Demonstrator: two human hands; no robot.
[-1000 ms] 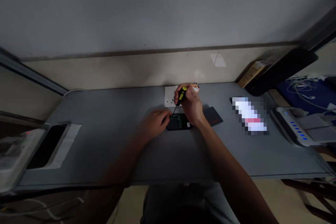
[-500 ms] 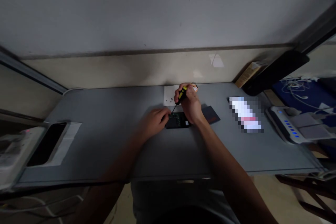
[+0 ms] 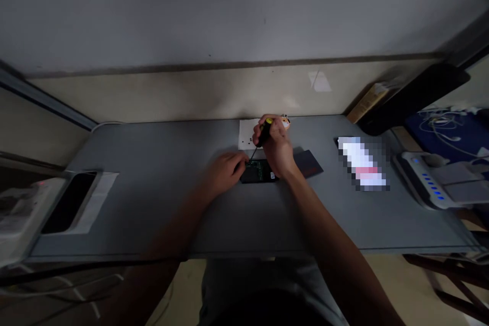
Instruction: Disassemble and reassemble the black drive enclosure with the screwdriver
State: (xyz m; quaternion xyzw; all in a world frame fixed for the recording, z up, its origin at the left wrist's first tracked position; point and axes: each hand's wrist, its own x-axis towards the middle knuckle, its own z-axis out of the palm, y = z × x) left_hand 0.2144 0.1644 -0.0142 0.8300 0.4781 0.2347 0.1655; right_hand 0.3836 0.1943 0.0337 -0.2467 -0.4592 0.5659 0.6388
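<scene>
A black device with a bare green circuit board (image 3: pixel 256 171) lies flat on the grey table. My left hand (image 3: pixel 227 170) is closed at its left end, with thumb and fingertips gripping the upper left corner. Wrapped in my right hand (image 3: pixel 280 145) is a screwdriver (image 3: pixel 263 133) with a black and yellow handle. Its shaft slants down to the left, and the tip meets the board close to my left fingertips. Whether a screw sits under the tip is too small to tell. My right wrist rests by the device's right end.
Behind the device lies a white sheet (image 3: pixel 245 135) with several tiny dark screws. A dark flat cover (image 3: pixel 308 164) is right of my wrist. Further right are a lit phone (image 3: pixel 362 163) and a power strip (image 3: pixel 428 178); at left, a black phone (image 3: pixel 69 204) on paper.
The screwdriver handle has turned in my right hand, so less of its yellow side shows. The whole view has shifted slightly. Both hands stay at the device.
</scene>
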